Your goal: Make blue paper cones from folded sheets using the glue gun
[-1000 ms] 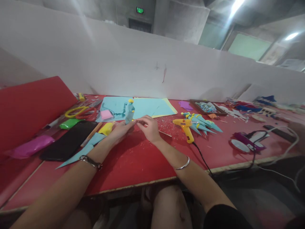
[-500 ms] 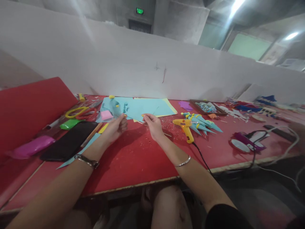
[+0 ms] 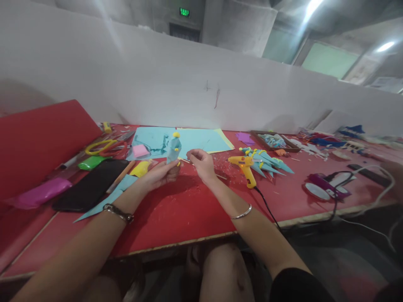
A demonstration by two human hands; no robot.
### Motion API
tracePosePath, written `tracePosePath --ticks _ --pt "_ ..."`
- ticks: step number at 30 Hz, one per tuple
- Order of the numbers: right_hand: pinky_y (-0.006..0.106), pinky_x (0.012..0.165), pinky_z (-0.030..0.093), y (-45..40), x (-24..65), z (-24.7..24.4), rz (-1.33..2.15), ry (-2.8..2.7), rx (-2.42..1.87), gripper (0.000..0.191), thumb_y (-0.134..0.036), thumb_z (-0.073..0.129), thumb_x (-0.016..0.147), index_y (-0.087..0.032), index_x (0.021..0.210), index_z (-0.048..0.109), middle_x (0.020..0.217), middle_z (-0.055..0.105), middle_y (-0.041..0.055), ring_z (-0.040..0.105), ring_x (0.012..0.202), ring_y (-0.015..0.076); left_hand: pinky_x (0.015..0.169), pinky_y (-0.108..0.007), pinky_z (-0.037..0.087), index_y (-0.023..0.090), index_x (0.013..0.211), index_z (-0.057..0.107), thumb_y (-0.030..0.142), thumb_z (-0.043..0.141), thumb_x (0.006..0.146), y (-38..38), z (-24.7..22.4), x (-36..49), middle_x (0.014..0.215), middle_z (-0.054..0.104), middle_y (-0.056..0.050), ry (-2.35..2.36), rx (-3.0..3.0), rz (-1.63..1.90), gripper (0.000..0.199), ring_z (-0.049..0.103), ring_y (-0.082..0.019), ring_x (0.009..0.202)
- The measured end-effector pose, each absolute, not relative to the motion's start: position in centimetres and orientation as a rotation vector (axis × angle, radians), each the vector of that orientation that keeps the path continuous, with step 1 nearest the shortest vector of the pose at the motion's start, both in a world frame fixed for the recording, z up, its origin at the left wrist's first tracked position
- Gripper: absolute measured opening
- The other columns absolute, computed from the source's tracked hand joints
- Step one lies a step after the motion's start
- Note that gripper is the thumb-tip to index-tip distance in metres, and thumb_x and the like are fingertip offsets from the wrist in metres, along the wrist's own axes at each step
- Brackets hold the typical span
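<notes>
My left hand (image 3: 161,175) is closed around a light-blue paper cone (image 3: 174,152), held upright with a yellow ball on top and more small yellow bits on its side and near my fingertips. Just to the right, my right hand (image 3: 204,167) is pinched, its fingertips a short way from the cone; whatever sits between them is too small to tell. A yellow hot glue gun (image 3: 247,167) lies on the red table right of my right hand. Beside it rests a pile of similar blue paper cones (image 3: 267,162) with yellow trim.
Blue paper sheets (image 3: 204,140) lie behind my hands, with a pink block (image 3: 140,150) on them. On the left are a black phone-like slab (image 3: 91,184), yellow-handled scissors (image 3: 100,147) and clay packets. A scrap tray (image 3: 291,147), cables and a purple object (image 3: 340,192) lie right.
My left hand has moved right with the paper cone, bringing it close to my right hand. The right hand has stayed nearly in place, still pinched.
</notes>
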State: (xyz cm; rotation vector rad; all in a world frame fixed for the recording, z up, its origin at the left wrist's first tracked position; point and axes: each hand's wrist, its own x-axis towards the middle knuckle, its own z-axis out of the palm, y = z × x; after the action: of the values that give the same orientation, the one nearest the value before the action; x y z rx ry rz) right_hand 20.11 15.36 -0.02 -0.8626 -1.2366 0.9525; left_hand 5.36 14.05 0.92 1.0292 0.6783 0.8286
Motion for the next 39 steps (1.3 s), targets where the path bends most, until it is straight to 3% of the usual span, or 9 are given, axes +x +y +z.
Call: tracePosePath --ticks 5,15,22,27,33,39 --pt "0.023 0.061 0.045 15.29 20.15 0.09 0.986 -1.207 -0.855 0.017 -0.032 0.056 0.068 -0.017 0.075 0.060 0.061 0.058 -0.0025 0.053 0.057 0.0085 0.035 -0.014 0.020 0.016 0.052 0.036 0.035 0.065 0.071 14.03 0.82 5.36 0.045 0.022 0.010 0.682 1.037 0.806 0.039 0.021 -0.002 0.038" --pt "0.025 0.063 0.048 15.35 20.03 -0.06 1.033 -1.191 -0.845 0.018 -0.029 0.065 0.059 -0.018 0.068 0.055 0.062 0.062 -0.0028 0.060 0.059 0.0104 0.035 -0.014 0.018 0.017 0.056 0.037 0.034 0.064 0.072 13.91 1.12 5.41 0.045 0.022 0.010 0.685 1.013 0.868 0.036 0.019 -0.002 0.037" --pt "0.025 0.061 0.049 15.28 20.07 -0.02 1.125 -1.199 -0.851 0.017 -0.035 0.057 0.069 -0.018 0.070 0.055 0.058 0.063 -0.0018 0.061 0.054 0.0103 0.035 -0.014 0.017 0.017 0.056 0.037 0.038 0.066 0.069 14.04 0.92 5.39 0.045 0.021 0.010 0.698 1.040 0.858 0.039 0.018 -0.003 0.037" --pt "0.024 0.062 0.049 15.53 20.02 -0.28 1.132 -1.173 -0.820 0.015 -0.027 0.063 0.063 -0.018 0.067 0.052 0.057 0.061 -0.0046 0.060 0.054 0.0095 0.035 -0.015 0.017 0.017 0.056 0.036 0.039 0.066 0.069 14.06 0.90 5.40 0.045 0.021 0.010 0.706 1.050 0.856 0.039 0.018 -0.003 0.037" --pt "0.026 0.068 0.049 15.80 19.91 -0.50 1.240 -1.132 -0.797 0.015 -0.024 0.060 0.067 -0.018 0.080 0.054 0.061 0.063 -0.0043 0.062 0.058 0.0093 0.035 -0.014 0.018 0.017 0.057 0.038 0.039 0.064 0.070 14.16 0.83 5.35 0.045 0.021 0.010 0.702 1.052 0.851 0.037 0.017 -0.003 0.038" --pt "0.020 0.048 0.043 15.27 20.11 -0.13 1.232 -1.238 -0.874 0.018 -0.033 0.054 0.072 -0.016 0.066 0.057 0.051 0.060 -0.0026 0.056 0.045 0.0082 0.035 -0.014 0.018 0.017 0.055 0.034 0.040 0.065 0.069 14.12 0.91 5.43 0.045 0.020 0.010 0.709 1.057 0.846 0.041 0.017 -0.002 0.038"
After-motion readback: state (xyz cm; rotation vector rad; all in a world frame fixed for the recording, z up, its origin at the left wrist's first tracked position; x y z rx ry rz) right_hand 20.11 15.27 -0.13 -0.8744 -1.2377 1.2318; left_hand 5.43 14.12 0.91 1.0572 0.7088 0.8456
